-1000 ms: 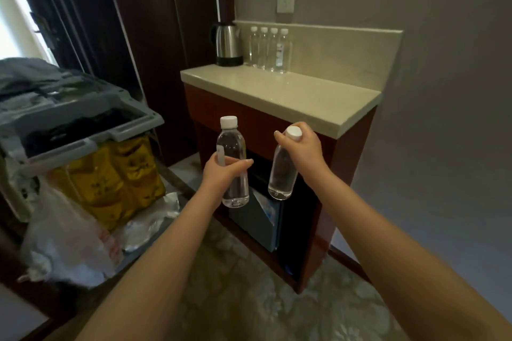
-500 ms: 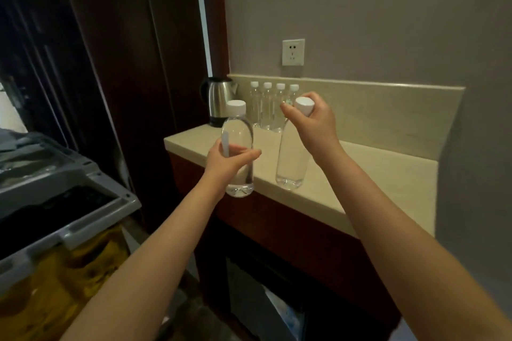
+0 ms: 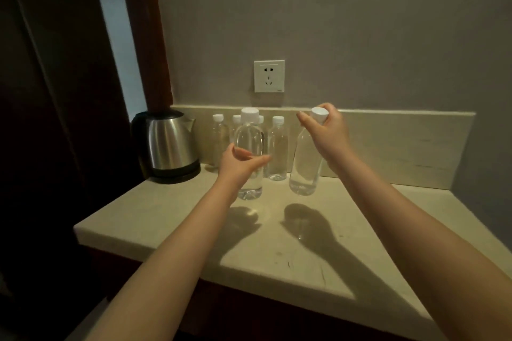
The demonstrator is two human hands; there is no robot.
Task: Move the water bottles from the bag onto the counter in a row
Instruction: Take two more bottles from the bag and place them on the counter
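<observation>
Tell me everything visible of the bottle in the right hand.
The bottle is clear plastic with a white screw cap, no label showing, its contents clear. The right hand grips it at the cap and neck, so it hangs slightly tilted, base leaning left. Its shadow lies apart from its base, so it seems to be above the counter, right of the row of bottles. Nothing else touches it.

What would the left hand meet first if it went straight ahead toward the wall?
Likely the standing bottles at the backsplash: the held bottle in the left hand overlaps the middle two of that row. Depth unclear; gap can't be judged.
</observation>
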